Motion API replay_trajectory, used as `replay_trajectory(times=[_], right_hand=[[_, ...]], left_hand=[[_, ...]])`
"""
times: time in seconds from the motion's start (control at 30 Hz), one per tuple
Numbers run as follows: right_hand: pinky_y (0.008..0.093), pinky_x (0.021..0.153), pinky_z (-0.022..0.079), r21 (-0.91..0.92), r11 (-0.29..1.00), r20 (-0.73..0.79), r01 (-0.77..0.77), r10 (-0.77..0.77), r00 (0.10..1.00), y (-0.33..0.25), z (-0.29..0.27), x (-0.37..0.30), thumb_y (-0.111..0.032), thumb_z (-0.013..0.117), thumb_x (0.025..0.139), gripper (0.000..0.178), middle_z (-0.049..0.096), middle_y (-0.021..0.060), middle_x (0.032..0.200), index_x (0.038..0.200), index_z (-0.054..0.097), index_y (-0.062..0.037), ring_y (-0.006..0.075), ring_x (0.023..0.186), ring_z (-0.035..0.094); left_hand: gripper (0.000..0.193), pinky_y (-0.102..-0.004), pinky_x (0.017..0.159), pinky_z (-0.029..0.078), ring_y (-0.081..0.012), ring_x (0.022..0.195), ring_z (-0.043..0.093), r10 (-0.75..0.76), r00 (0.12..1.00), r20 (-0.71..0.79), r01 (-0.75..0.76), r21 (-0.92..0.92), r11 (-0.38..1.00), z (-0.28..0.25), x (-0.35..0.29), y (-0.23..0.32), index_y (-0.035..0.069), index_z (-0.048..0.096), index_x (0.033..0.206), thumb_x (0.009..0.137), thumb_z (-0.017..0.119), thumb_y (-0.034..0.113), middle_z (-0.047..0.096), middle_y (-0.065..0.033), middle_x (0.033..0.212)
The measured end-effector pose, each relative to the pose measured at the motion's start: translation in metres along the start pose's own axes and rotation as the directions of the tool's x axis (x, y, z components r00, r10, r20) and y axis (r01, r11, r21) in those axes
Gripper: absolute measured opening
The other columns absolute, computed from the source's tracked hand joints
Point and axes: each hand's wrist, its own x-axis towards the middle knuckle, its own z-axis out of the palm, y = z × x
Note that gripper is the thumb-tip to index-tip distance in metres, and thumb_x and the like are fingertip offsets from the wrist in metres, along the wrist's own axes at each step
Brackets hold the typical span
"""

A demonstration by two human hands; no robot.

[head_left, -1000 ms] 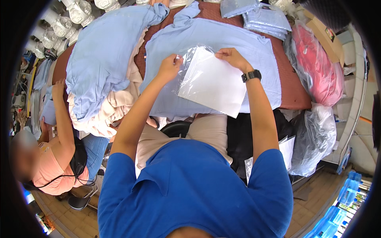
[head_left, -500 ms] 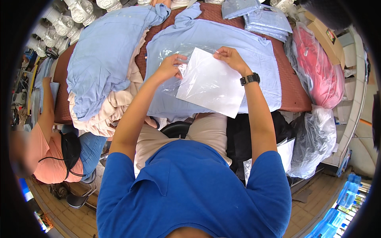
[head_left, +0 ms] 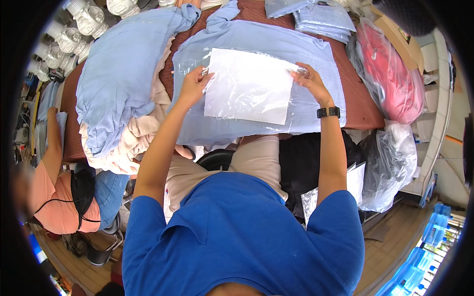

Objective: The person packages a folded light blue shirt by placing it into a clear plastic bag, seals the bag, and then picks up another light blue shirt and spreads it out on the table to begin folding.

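Observation:
Between my hands a clear plastic bag (head_left: 197,109) is spread flat, with a white sheet (head_left: 249,86) showing through its shiny, creased film. My left hand (head_left: 193,88) pinches the bag's left side near the sheet's edge. At the upper right corner my right hand (head_left: 312,85), with a black watch on its wrist, grips the film between thumb and fingers. Both are just above a light blue garment (head_left: 321,64) laid out on the brown table cover (head_left: 363,106).
A heap of light blue cloth (head_left: 126,64) over cream cloth (head_left: 116,148) lies left. Packed blue garments (head_left: 323,19) are stacked at the back right. Beyond the right edge are a bag of red cloth (head_left: 387,74) and a cardboard box (head_left: 397,39). A person (head_left: 64,197) sits at left.
The white sheet has turned from tilted to nearly square with me and shifted left. My hands have moved apart, the left one leftward, the right one rightward and slightly down, stretching the bag out.

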Motion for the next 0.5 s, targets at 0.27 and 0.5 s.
replay_trajectory(times=[0.27,0.5], right_hand=[[0.0245,0.069,0.052,0.323,0.938,-0.201,-0.123,0.195,0.960,0.032,-0.005,-0.020,-0.033,0.064,0.100,0.029,0.069,0.0059,0.089,0.109,0.062,-0.0056,0.0115,0.077,0.067],[0.0276,0.071,0.053,0.304,0.951,-0.336,-0.058,0.164,0.928,0.027,-0.007,-0.028,-0.044,0.059,0.102,0.042,0.070,0.0101,0.099,0.114,0.060,-0.0035,0.0150,0.082,0.067]], left_hand=[[0.015,-0.0376,0.059,0.043,-0.0238,0.059,0.057,0.165,0.970,-0.177,-0.086,0.382,0.920,0.011,-0.008,0.035,0.001,0.056,0.105,0.101,0.058,0.016,0.066,-0.0161,0.074],[0.019,-0.0381,0.063,0.046,-0.0226,0.066,0.060,0.326,0.913,-0.245,-0.225,0.364,0.904,0.011,-0.009,0.045,-0.002,0.062,0.105,0.101,0.059,0.017,0.069,-0.0187,0.085]])
